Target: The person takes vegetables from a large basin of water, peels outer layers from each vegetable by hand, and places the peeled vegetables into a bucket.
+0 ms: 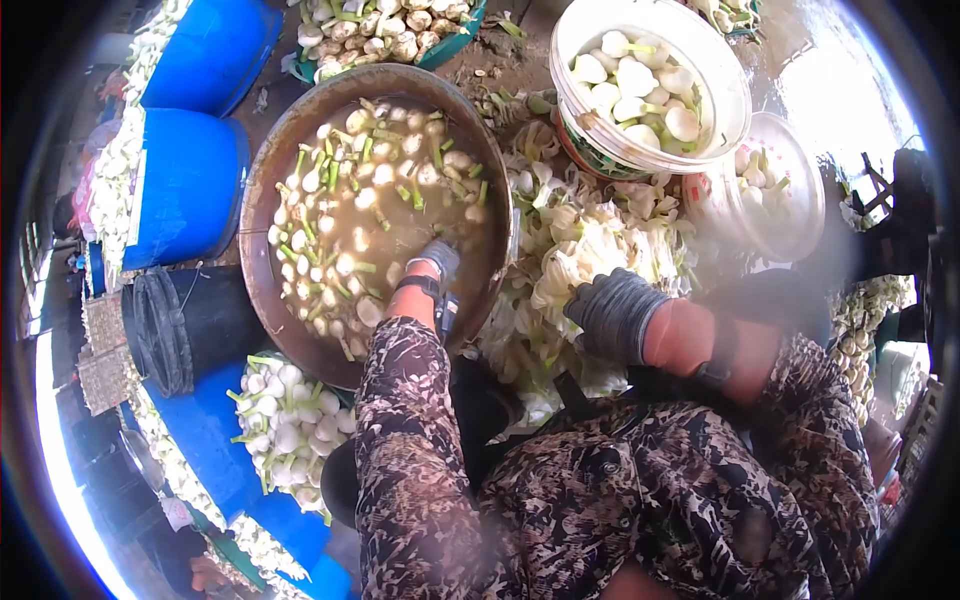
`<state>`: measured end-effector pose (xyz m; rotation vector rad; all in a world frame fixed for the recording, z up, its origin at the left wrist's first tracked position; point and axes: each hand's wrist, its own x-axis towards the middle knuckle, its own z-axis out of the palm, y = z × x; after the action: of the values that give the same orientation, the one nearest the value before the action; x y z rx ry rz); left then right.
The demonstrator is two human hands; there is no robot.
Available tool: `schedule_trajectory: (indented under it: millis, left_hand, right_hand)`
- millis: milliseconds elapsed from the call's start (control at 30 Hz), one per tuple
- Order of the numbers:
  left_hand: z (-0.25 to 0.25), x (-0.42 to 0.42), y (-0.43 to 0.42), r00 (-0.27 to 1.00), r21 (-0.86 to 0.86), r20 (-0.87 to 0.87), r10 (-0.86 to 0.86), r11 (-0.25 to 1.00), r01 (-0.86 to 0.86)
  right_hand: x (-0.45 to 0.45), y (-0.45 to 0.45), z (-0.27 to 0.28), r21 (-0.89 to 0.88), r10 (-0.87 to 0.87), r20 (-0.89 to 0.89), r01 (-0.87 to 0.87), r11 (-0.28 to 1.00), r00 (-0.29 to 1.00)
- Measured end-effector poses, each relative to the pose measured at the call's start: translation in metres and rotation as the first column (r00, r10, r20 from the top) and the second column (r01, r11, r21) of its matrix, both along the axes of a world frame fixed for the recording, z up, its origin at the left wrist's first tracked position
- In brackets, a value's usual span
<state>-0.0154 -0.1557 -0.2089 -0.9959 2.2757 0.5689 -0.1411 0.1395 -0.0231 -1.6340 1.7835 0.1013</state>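
Observation:
A wide metal basin (262,310) holds murky water with many pale bulbs (340,262) and green stem pieces floating in it. My left hand (437,262), in a grey glove, reaches into the water near the basin's right side; its fingers are under the surface and hidden. Over a heap of peeled pale leaves (590,245) right of the basin is my right hand (615,315), in a dark grey glove. Its fingers are curled, and what they hold, if anything, is hidden.
A white bucket (735,115) of bulbs stands at the upper right, beside another white container (805,215) with bulbs. Blue tubs (190,185) and a black bucket (215,325) line the left. A bulb pile (290,425) lies below the basin, and a green-rimmed container (465,40) is above.

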Motion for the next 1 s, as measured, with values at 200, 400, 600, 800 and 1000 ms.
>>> schedule_trajectory:
  millis: [200,400,600,800,1000]
  left_hand:
    - [0.036,0.008,0.015,0.894,0.34,-0.384,0.232,0.935,-0.097]
    - [0.125,0.013,0.051,0.5,0.877,-0.251,0.829,0.413,-0.244]
    - [0.192,0.013,0.125,0.434,0.821,-0.465,0.772,0.559,-0.115]
    - [0.192,0.013,0.155,0.422,0.633,-0.643,0.64,0.754,-0.178]
    - [0.198,0.009,0.168,0.441,0.494,-0.745,0.501,0.858,-0.139]
  right_hand:
    - [-0.01,-0.007,0.019,-0.068,-0.052,-0.03,0.05,0.996,0.998]
    - [-0.022,-0.019,0.012,-0.644,-0.326,0.241,0.401,0.651,0.914]
    - [-0.02,-0.025,0.024,-0.621,-0.402,0.489,0.632,0.463,0.774]
    - [-0.01,-0.019,0.027,-0.654,-0.451,0.402,0.595,0.468,0.797]
    - [-0.01,-0.02,0.027,-0.655,-0.499,0.341,0.582,0.482,0.797]
